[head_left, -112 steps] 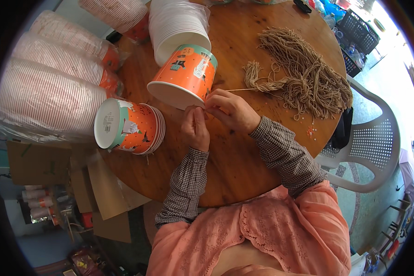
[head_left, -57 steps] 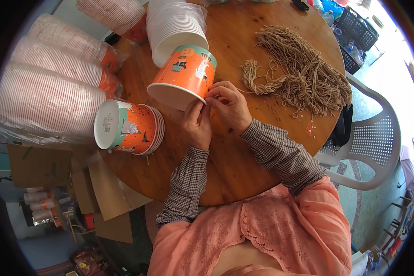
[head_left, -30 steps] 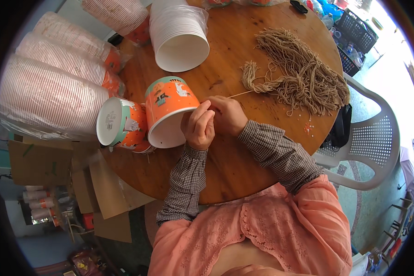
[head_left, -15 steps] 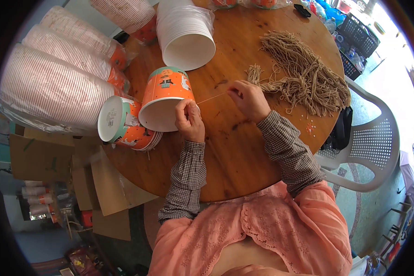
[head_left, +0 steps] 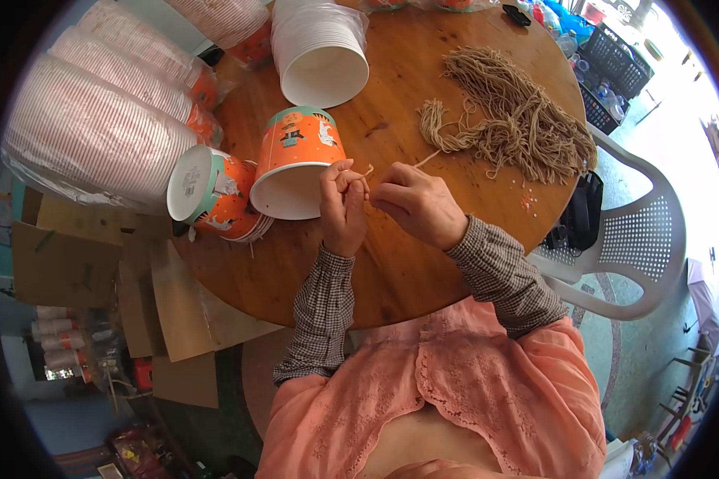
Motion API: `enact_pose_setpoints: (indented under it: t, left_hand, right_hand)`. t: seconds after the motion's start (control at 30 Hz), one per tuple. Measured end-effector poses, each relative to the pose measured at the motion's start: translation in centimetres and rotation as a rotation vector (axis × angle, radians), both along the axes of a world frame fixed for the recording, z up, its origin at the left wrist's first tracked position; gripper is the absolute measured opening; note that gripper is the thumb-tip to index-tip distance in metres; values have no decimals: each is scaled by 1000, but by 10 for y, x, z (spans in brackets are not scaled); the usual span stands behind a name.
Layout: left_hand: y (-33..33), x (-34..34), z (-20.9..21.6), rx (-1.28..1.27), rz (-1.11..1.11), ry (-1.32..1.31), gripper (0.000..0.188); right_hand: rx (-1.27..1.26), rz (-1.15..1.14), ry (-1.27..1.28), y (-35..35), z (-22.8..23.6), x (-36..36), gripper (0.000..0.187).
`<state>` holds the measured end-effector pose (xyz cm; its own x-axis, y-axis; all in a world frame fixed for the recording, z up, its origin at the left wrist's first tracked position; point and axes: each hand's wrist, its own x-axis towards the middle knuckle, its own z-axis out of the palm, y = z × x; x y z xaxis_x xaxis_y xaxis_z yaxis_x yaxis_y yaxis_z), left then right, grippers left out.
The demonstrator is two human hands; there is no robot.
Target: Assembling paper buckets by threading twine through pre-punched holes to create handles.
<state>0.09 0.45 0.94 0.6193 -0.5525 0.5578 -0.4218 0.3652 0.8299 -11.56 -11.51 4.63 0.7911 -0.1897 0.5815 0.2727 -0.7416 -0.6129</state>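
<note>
Head view: hands (head_left: 425, 206) curled, nearly touching, pinching string (head_left: 428, 159) near orange tub (head_left: 305, 145).

Round table (head_left: 407, 295) of varnished brown wood, bearing at its far edge a small black object (head_left: 517, 14) and, at right, a scatter of tiny orange and white bits (head_left: 529, 201). Right: pale plastic armchair (head_left: 643, 231) with a perforated back; a black bag (head_left: 581, 214) at its seat. Upper right: two adjacent black lattice plastic crates (head_left: 625, 64), clear plastic bottles (head_left: 615, 102) in the nearer. Lower left: open brown cardboard boxes (head_left: 64, 263).
</note>
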Motion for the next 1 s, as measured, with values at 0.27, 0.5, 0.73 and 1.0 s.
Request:
enact_pose_setpoints:
  t: [0.27,0.5,0.73,1.0]
  left_hand:
    - [20,-39,16,276,-163,7,8]
    - [26,-55,24,189,-242,533,11]
    - [22,-71,23,84,-196,618,13]
    - [22,-85,20,119,-219,614,12]
  right_hand:
    - [-113,60,-52,-18,23,-20,8]
    - [493,43,-21,-27,-4,-47,12]
    - [718,80,-159,27,-25,-63,34]
    - [848,-2,-323,32,-37,-58,13]
